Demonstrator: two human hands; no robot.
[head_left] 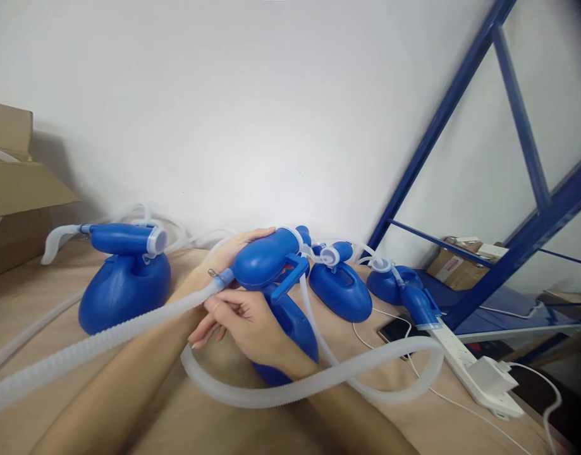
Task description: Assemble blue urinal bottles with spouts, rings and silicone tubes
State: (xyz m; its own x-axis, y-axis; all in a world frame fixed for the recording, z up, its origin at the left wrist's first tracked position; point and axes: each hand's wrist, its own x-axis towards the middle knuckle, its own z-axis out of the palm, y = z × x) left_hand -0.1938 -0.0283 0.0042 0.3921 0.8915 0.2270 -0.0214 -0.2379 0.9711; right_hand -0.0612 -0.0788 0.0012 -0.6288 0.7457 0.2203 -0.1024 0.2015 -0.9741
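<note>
My left hand (245,240) is wrapped behind a blue plastic urinal head (259,259) with a white rim and a blue handle. From its narrow end runs a translucent corrugated hose (105,338), with a small wire hose clamp (214,273) around the joint. My right hand (245,319) is just below that joint, thumb and forefinger pressed together; what they hold, if anything, cannot be made out. Beneath my right hand stands a blue urinal bottle (297,328), partly hidden. A loop of translucent tube (318,382) crosses over my right forearm.
On the left stands another blue urinal bottle (124,291) with its head on top, near an open cardboard box (15,240). More blue bottles (342,291) line the wall. A phone (397,332), a white power strip (475,373) and a blue metal frame (442,120) are at the right.
</note>
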